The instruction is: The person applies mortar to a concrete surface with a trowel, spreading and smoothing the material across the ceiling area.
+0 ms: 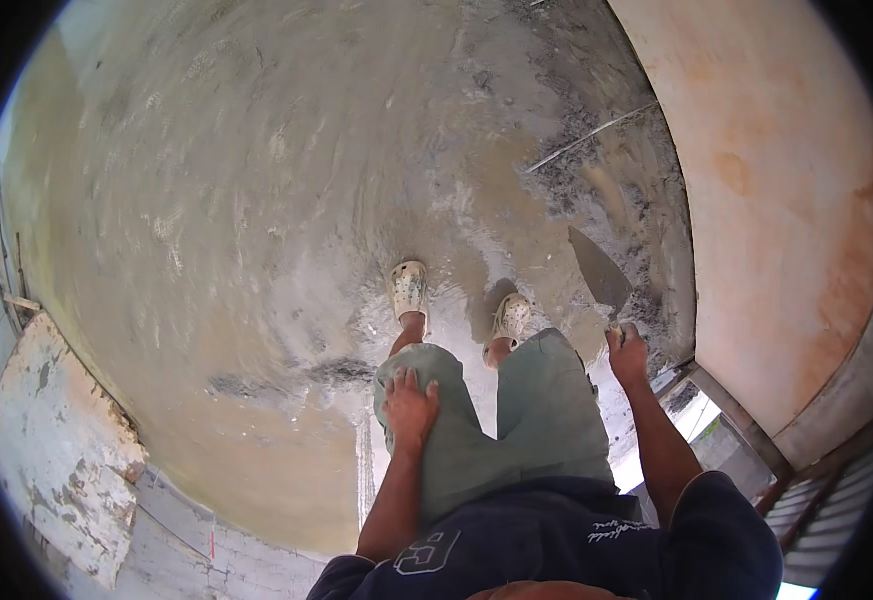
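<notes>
Hands first: the right hand (627, 350) is closed in a fist around the handle of a trowel (600, 272), held out beside the right thigh. The left hand (412, 405) holds nothing; it lies flat with fingers loosely spread on the left thigh of the green shorts (547, 410).

The trowel's blade is a flat, pointed triangle of grey metal, dulled and smeared. Its long axis runs from the right fist up and to the left, tip aimed away from the body and down at the floor (237, 200) ahead of the right foot. The right hand alone has it; the left is well apart, across both legs.

Two pale, perforated clogs (409, 288), spattered with grey, stand on the floor, which looks like wet, freshly smoothed cement, glossy with swirled marks and rougher, darker patches toward the right. A thin straight rod (592, 137) lies across that rough patch. To the right rises a smooth, pinkish plastered wall (787, 200); at lower left sits a chipped white slab (57, 440). A dark blue shirt (557, 545) fills the lower edge.
</notes>
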A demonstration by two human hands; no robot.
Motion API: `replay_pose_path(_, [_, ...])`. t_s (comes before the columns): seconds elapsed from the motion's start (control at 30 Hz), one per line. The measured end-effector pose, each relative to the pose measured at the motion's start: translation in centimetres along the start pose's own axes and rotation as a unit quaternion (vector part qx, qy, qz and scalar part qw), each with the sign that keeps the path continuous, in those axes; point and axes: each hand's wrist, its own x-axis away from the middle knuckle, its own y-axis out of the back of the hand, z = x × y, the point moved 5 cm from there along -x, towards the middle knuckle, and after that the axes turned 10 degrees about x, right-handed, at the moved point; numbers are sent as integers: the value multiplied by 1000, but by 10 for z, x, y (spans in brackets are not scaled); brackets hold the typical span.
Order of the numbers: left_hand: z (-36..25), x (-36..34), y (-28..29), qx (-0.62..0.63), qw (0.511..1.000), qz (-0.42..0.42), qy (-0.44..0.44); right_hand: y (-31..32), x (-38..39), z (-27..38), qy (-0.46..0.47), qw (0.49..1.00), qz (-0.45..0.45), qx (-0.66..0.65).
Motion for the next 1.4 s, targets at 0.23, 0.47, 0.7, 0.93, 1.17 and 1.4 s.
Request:
replay_pose_path(0.23, [-20, -46, 26, 36, 999, -24, -28, 16, -60, -4, -86, 996, -9, 28])
replay_pose_path(0.47, [-100, -78, 98, 27, 983, -116, -140, 19, -139, 12, -116, 991, -15, -58])
replay_pose_path(0.7, [-309, -153, 195, 100, 950, -172, -241, 37, -215, 18, -141, 985, 39, -88])
replay_pose_path(0.93, [-425, -250, 188, 15, 945, -23, -325, 76, -337, 85, -100, 971, 34, -213])
replay_pose_path(1.17, [-481, -331, 194, -54, 924, 156, -345, 109, -367, 190, -281, 859, 192, -382])
replay_pose_path(1.4, [-477, -393, 255, -176, 909, 180, -332, 144, -374, 267, -314, 818, 250, -413])
